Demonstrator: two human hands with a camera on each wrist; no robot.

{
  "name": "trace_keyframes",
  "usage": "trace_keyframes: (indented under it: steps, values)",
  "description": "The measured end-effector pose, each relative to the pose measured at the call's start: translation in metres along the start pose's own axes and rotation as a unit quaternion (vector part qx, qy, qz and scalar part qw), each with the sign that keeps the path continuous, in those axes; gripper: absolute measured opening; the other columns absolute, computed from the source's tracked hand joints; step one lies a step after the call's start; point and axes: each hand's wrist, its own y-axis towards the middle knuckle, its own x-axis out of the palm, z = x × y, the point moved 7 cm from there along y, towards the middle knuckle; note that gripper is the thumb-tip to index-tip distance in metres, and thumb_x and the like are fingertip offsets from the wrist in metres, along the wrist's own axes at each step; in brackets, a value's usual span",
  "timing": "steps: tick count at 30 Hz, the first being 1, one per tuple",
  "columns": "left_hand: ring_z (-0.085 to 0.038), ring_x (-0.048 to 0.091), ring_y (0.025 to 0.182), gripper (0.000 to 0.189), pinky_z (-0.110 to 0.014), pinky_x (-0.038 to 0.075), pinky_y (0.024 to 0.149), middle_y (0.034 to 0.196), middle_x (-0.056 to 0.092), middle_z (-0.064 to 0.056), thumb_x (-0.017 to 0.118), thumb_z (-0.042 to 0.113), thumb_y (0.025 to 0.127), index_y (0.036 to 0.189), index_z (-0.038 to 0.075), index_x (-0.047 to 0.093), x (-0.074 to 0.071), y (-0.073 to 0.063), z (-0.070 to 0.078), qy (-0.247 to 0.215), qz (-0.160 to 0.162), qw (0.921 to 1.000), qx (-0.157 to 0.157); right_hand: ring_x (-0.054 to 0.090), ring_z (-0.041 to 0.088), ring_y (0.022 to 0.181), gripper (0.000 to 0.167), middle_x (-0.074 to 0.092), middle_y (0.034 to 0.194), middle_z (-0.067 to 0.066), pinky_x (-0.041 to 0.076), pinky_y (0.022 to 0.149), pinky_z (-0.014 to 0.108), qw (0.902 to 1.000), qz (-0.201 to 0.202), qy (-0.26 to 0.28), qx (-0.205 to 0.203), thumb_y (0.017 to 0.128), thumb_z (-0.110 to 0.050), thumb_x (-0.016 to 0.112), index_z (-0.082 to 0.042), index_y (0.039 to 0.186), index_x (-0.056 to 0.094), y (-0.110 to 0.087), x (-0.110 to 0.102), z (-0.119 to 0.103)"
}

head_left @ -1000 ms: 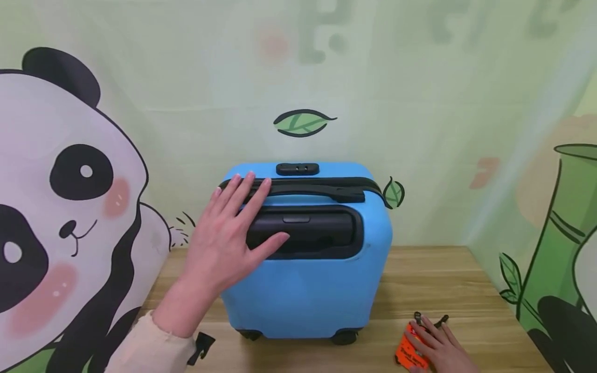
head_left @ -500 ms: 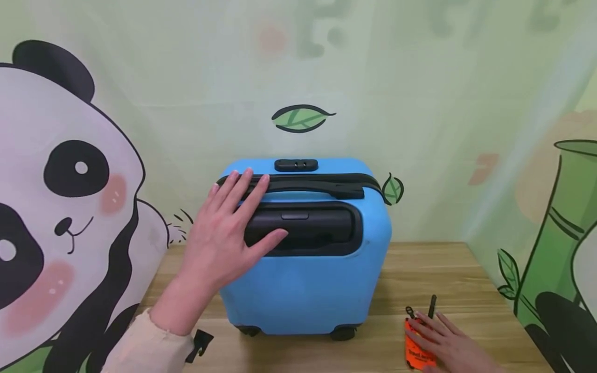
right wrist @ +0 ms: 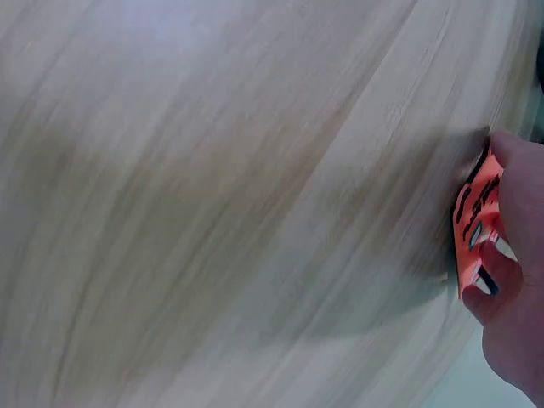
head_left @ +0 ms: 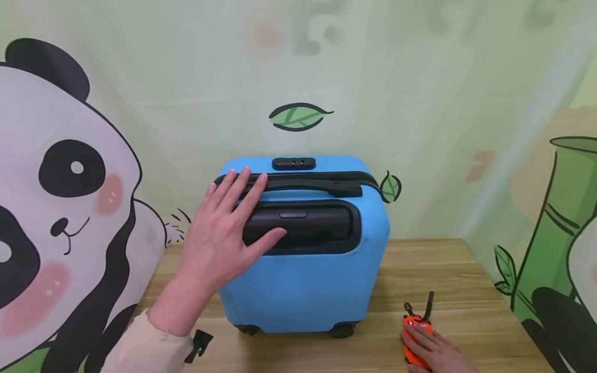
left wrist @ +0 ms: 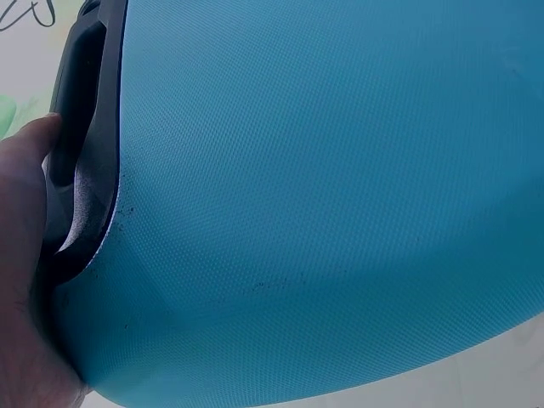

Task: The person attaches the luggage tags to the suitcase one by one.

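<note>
A small light blue suitcase [head_left: 300, 290] stands upright on the wooden table, with a black carry handle [head_left: 312, 185] and black recessed panel on its upper part. My left hand [head_left: 219, 228] rests on its upper left corner, fingers straight and spread across the handle's left end, thumb over the panel. In the left wrist view the thumb lies along the black panel [left wrist: 81, 93]. At the right front, my right hand [head_left: 434, 349] holds an orange luggage tag [head_left: 410, 322] with a black strap [head_left: 429, 305]. The right wrist view shows fingers and thumb at the tag's edges, its printed face partly covered.
A black plastic piece [head_left: 200, 346] lies by the left sleeve. The wooden table [head_left: 434, 264] ends at a backdrop [head_left: 210, 124] printed with pandas, leaves and bamboo. A black combination lock [head_left: 294, 164] sits on the suitcase top.
The tag has turned so its strap end points away from me. My right hand's fingers have drawn in closer over it. The left hand stays on the suitcase; the head view shifts slightly.
</note>
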Motion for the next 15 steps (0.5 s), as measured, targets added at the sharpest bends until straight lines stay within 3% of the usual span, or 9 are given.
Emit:
trace_keyframes:
  steps: [3,10,15]
  values:
    - [-0.033,0.028,0.161,0.092,-0.059,0.023,0.13,0.172,0.036,-0.012,0.034,0.085,0.099,0.168,0.024,0.036,0.0009,-0.0004,0.0,-0.001,-0.002,1.0,-0.002,0.055,0.036,0.141,0.065,0.056,0.157,0.012,0.054,0.104,0.058,0.9989,-0.033,0.034,0.001,0.109,-0.059,0.05,-0.013,0.153,0.06,-0.0002,0.0035,0.0037]
    - [-0.034,0.028,0.161,0.092,-0.058,0.021,0.13,0.172,0.036,-0.012,0.034,0.085,0.099,0.169,0.025,0.036,0.0014,0.0001,-0.0007,-0.003,-0.003,1.0,-0.004,0.056,0.03,0.142,0.063,0.057,0.158,0.009,0.057,0.099,0.054,0.9986,-0.022,0.017,-0.044,0.108,-0.059,0.054,-0.015,0.152,0.062,-0.005,-0.0027,0.0067]
    - [-0.034,0.029,0.161,0.093,-0.059,0.022,0.13,0.172,0.037,-0.012,0.034,0.085,0.099,0.168,0.024,0.036,0.0011,0.0002,-0.0003,-0.005,0.0,1.0,-0.004,0.058,0.029,0.14,0.059,0.059,0.155,0.01,0.057,0.101,0.052,0.9966,-0.036,0.014,-0.073,0.109,-0.055,0.053,-0.012,0.148,0.065,-0.0094,-0.0058,0.0077]
